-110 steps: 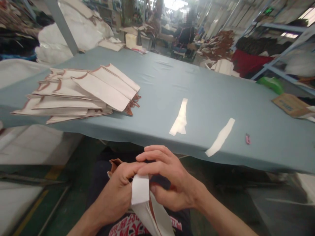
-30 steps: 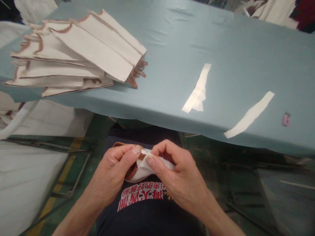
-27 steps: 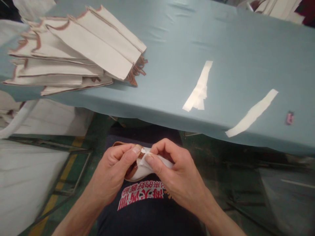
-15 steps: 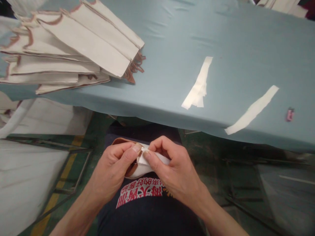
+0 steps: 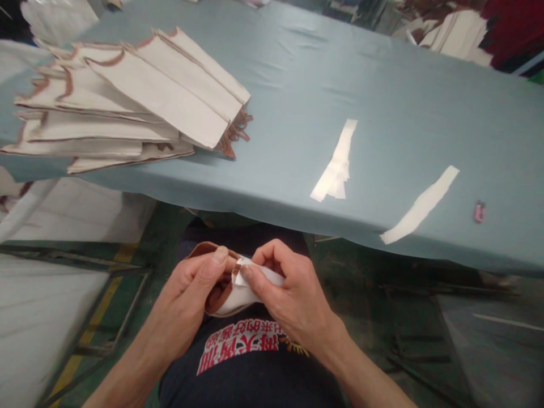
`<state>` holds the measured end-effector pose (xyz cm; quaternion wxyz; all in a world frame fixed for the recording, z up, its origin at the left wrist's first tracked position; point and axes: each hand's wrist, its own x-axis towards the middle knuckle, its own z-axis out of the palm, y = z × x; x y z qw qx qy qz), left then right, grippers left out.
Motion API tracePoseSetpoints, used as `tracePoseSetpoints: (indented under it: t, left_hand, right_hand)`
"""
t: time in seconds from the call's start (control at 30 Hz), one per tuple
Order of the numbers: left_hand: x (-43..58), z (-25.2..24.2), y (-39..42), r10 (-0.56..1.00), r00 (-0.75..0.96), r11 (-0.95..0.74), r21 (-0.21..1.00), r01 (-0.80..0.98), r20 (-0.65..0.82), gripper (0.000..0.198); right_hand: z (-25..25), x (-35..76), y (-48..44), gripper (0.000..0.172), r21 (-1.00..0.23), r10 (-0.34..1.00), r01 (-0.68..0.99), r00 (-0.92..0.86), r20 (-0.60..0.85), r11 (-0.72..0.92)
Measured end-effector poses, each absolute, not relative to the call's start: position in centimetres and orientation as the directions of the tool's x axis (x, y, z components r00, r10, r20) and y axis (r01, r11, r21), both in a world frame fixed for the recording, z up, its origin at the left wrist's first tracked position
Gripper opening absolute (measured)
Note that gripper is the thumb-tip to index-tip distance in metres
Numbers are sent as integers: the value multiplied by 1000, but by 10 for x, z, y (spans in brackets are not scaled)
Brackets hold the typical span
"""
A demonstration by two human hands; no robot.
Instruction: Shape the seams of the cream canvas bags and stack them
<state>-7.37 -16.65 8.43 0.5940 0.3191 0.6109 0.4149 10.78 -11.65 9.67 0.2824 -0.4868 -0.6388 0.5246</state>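
Above my lap I hold a white fabric piece with brown edging (image 5: 238,299), folded and bent so that its brown side shows at the left. My left hand (image 5: 191,292) grips the brown-edged part, thumb on top, other fingers partly hidden behind the fabric. My right hand (image 5: 293,292) pinches a small white flap (image 5: 239,272) between thumb and forefinger at the piece's middle. Whether that flap is separate or part of the fabric, I cannot tell.
A blue-green covered table (image 5: 276,141) spans the view ahead. On it lie a pile of cream fabric pieces with brown edges (image 5: 157,85), overlapping white strips (image 5: 335,170), a single white strip (image 5: 420,207) and a small pink object (image 5: 480,213). Metal frames (image 5: 127,317) flank me.
My left thumb has shifted left and up from the small white flap, which my right hand still pinches. More of the brown edge and flap shows. The view has tilted up slightly.
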Motion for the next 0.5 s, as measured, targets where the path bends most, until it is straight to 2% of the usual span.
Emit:
tracePoseSetpoints:
  t: [0.13, 0.33, 0.5]
  left_hand:
    - [-82, 84, -173, 904, 9, 425, 898, -112, -427, 36]
    - [-75, 97, -169, 923, -128, 372, 927, 43, -364, 21]
    - [-67, 101, -165, 910, -197, 388, 917, 89, -366, 20]
  right_hand:
    - [93, 101, -116, 21, -943, 918, 333, -366, -150, -21]
    - [91, 92, -120, 20, -957, 936, 289, -344, -73, 32]
    - [91, 92, -122, 21, -963, 934, 263, -324, -152, -65]
